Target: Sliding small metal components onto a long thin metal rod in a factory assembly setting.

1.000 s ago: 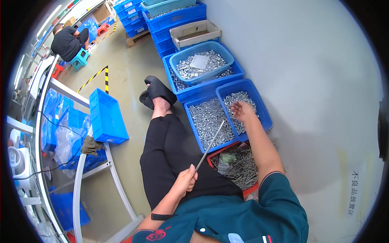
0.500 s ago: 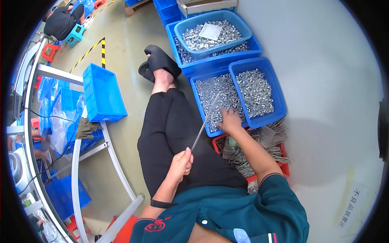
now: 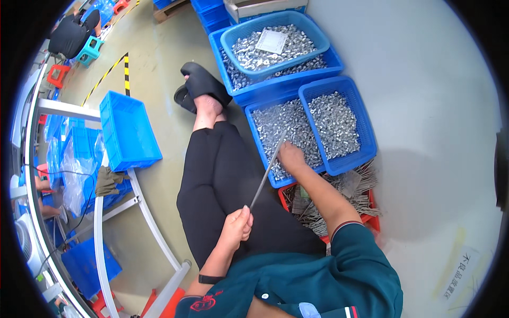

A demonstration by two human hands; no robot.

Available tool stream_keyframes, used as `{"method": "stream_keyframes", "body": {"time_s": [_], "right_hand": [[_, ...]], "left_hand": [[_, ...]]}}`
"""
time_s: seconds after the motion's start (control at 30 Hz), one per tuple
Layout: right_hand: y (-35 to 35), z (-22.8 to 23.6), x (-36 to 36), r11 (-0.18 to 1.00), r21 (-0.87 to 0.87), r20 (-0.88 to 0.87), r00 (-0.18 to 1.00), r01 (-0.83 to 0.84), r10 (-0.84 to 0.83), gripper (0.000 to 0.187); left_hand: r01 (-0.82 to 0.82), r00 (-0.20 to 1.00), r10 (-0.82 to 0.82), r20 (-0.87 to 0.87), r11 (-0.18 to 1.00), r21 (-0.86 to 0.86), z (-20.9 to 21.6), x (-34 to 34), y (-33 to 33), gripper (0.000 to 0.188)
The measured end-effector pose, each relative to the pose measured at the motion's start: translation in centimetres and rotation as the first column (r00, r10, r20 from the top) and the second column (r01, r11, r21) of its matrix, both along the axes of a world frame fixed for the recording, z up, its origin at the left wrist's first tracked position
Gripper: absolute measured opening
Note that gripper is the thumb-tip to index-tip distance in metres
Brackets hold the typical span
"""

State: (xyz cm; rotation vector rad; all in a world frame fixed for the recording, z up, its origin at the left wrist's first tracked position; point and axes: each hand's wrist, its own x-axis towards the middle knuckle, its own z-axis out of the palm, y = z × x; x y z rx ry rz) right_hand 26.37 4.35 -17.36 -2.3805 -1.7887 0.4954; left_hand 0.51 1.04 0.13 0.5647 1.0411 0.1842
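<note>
A long thin metal rod [image 3: 264,178] slants up and away from my left hand [image 3: 236,229], whose fingers are wrapped round its near end over my lap. My right hand [image 3: 291,158] is over the near edge of a blue basket [image 3: 256,141] of small silvery metal fittings [image 3: 279,117]. Its fingers are curled in beside the rod's far end; their tips are partly hidden, and I cannot make out what they hold. Whether the right hand touches the rod is unclear.
A second blue basket [image 3: 347,167] of fittings overlaps the first on its right. Nearer, a red crate [image 3: 375,211] holds several metal rods [image 3: 313,212]. Behind is a blue crate with a light-blue basket [image 3: 264,71] in it. At left, a blue bin [image 3: 132,139] rests on a metal frame.
My right hand has drawn its spread fingers in and moved slightly left, closer to the rod's far end. The left hand keeps its hold; the view has shifted a little.
</note>
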Motion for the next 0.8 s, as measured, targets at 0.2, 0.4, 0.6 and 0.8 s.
{"method": "stream_keyframes", "body": {"time_s": [0.2, 0.4, 0.6, 0.8], "right_hand": [[0.9, -0.9, 2.8, 0.798, -0.416, -0.83, 0.178, 0.436, -0.529, 0.026], [0.3, -0.4, 3.8, 0.667, -0.697, -0.455, -0.882, 0.264, -0.127, 0.025], [0.0, 0.0, 3.6, 0.608, -0.706, -0.441, -0.897, 0.364, 0.025, 0.026], [-0.7, 0.2, 4.6, 0.742, -0.637, -0.335, -0.942, 0.207, -0.025, 0.024]], "left_hand": [[-0.002, 1.0, 0.002, 0.02, 1.0, -0.025, 0.0, -0.2, -0.1, 0.041], [-0.011, 1.0, 0.011, 0.009, 1.0, -0.028, 0.0, -0.5, -0.1, 0.042], [0.016, 1.0, -0.015, -0.008, 0.999, 0.033, 0.3, 0.2, 0.0, 0.043], [0.023, 1.0, -0.023, -0.006, 0.999, 0.048, 0.1, 0.3, -0.5, 0.042]]}}
